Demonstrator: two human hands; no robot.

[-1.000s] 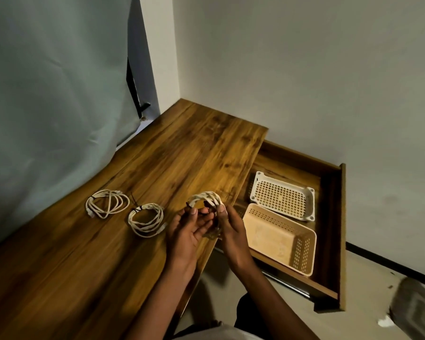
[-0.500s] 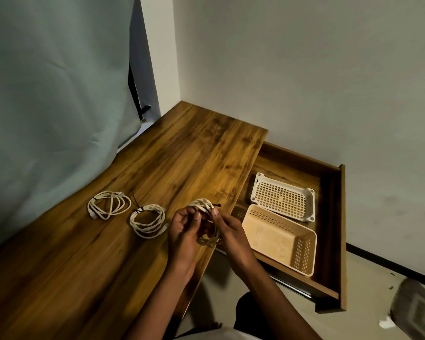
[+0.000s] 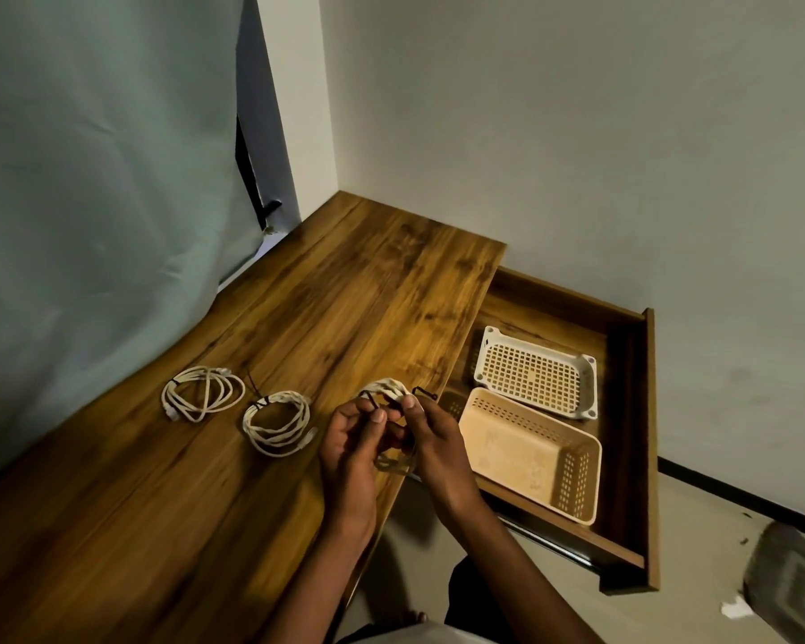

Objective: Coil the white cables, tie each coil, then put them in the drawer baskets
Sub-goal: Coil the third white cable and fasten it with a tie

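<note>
Head view: a white cable coil (image 3: 388,396) is held upright over the desk (image 3: 345,290) edge, between both hands; left hand (image 3: 352,441) and right hand (image 3: 431,439) each pinch a black tie (image 3: 421,392) at its top; two tied coils (image 3: 277,420) lie left; the baskets (image 3: 530,453) sit just right, nearer the right hand.

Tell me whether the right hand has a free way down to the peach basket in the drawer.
Probably yes: the peach basket sits open-topped in the pulled-out drawer just beside the right hand, nothing between. But that hand still pinches the coil being tied.
</note>
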